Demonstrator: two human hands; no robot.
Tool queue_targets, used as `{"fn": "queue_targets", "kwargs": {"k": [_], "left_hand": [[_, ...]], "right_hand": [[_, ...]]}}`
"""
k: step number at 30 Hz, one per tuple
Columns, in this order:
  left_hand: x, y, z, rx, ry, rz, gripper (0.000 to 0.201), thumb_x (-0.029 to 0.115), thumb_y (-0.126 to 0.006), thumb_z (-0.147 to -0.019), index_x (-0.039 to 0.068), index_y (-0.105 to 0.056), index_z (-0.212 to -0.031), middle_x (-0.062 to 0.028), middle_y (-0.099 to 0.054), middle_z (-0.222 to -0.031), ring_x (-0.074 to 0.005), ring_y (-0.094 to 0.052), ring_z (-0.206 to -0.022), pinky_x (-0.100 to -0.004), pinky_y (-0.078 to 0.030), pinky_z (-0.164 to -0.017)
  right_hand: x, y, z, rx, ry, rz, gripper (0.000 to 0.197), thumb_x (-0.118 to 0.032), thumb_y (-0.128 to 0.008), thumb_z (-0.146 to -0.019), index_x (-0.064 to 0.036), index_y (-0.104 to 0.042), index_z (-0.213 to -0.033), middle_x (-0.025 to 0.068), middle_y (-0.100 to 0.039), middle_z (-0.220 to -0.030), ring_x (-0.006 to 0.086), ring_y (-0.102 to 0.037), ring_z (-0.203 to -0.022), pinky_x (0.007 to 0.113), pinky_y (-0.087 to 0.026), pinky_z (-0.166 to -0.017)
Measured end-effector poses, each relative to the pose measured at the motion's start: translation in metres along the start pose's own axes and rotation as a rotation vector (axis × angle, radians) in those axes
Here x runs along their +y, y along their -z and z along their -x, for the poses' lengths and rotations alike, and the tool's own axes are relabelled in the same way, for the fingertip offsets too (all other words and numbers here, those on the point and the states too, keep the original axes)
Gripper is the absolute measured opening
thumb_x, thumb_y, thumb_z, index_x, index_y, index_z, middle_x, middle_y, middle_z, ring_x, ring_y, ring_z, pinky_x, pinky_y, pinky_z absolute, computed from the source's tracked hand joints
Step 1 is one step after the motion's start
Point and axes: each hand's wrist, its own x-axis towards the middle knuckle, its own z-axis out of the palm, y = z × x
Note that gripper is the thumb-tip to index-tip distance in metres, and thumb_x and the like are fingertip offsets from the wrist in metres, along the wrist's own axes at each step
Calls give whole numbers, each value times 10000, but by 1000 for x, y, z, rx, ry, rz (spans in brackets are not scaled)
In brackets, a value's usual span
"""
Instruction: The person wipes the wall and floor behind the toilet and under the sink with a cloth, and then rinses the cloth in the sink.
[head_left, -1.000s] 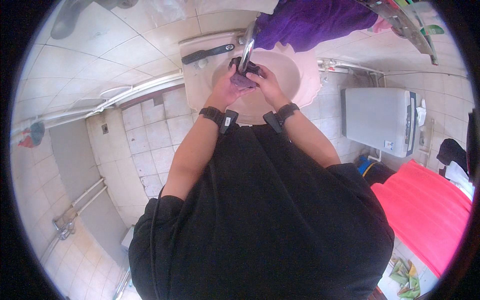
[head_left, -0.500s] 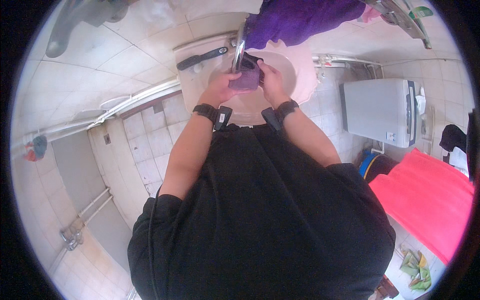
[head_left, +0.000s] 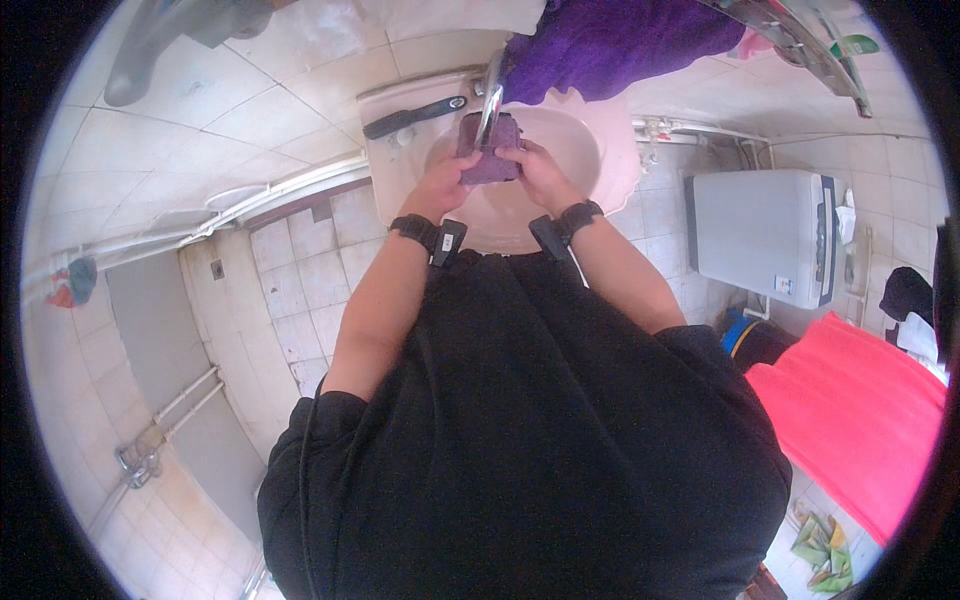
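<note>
Both hands hold a purple folded cloth [head_left: 487, 166] by its two sides, just below the tip of the chrome faucet [head_left: 491, 104]. It looks roughly square, with a darker part at its far end. My left hand [head_left: 447, 183] pinches its left edge, thumb on top. On the right edge, my right hand [head_left: 543, 172] grips with the thumb likewise on the upper face. The fingers beneath are mostly hidden. Under the hands lies the pink basin [head_left: 578, 130]. Whether water is running cannot be made out.
A black-handled brush [head_left: 415, 117] rests on the basin's left ledge. Close behind the faucet hangs a purple towel [head_left: 620, 50]. To the right are a grey box-shaped appliance [head_left: 755, 235] and a bright pink cloth [head_left: 850, 410]. Pipes [head_left: 270, 205] run along the left wall.
The purple cloth has tipped flatter under the faucet, its upper face now showing more. My right hand has shifted slightly down its edge, and the whole view has moved a little.
</note>
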Motion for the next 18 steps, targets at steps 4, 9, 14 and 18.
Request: {"fn": "queue_targets", "kwargs": {"k": [4,9,14,18], "left_hand": [[2,-5,5,-5,-30,119,379,34,-504,-977,32,-475,-1356,-125,-589,-1266,-251,-571,-1188,-415,-446,-1055],[2,-6,7,-134,-125,124,477,-18,-543,-927,51,-440,-1388,-115,-554,-1321,-258,-558,-1214,-403,-462,-1062],[7,-16,16,-89,-79,100,593,-85,-578,-865,80,-416,-1411,-111,-543,-1339,-277,-557,-1220,-404,-470,-1069],[10,-17,14,-80,-88,55,595,-94,-581,-865,93,-422,-1407,-104,-544,-1336,-272,-558,-1220,-398,-473,-1064]], "right_hand": [[-5,-4,1,14,-31,90,508,-81,-647,-880,77,-472,-1330,147,-618,-1197,239,-594,-1102,359,-468,-955],[-12,-2,-1,-39,5,49,541,-63,-625,-881,37,-441,-1380,140,-624,-1181,231,-601,-1076,368,-468,-945],[-15,2,-2,-15,13,115,566,-36,-599,-889,12,-398,-1416,146,-625,-1180,230,-614,-1058,355,-493,-908],[-11,2,-8,-28,34,6,548,-14,-579,-901,16,-389,-1414,141,-627,-1179,237,-626,-1039,345,-514,-864]]}}
